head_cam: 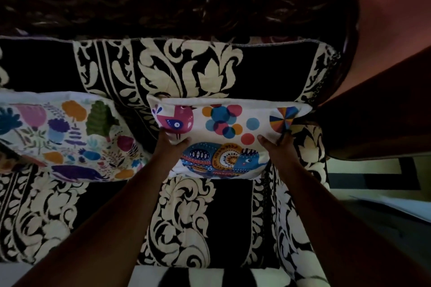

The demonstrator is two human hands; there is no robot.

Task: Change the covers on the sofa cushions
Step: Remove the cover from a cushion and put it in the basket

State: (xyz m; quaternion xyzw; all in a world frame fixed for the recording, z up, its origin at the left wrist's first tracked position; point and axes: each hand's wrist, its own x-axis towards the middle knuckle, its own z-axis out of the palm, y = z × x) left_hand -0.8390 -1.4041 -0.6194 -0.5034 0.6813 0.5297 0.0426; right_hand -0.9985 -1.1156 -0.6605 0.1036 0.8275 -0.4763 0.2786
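Seen from above, a person's left hand (173, 141) and right hand (277, 144) hold a white cushion (229, 137) printed with a bird, coloured dots and a blue elephant, propped against the backrest of a black-and-cream patterned sofa (182, 223). Each hand grips one side of the cushion, thumb lying on the front face, the other fingers curled out of sight behind the edge. A second cushion (67, 137), in a floral cover, rests just beside it on the seat to the left, apart from both hands
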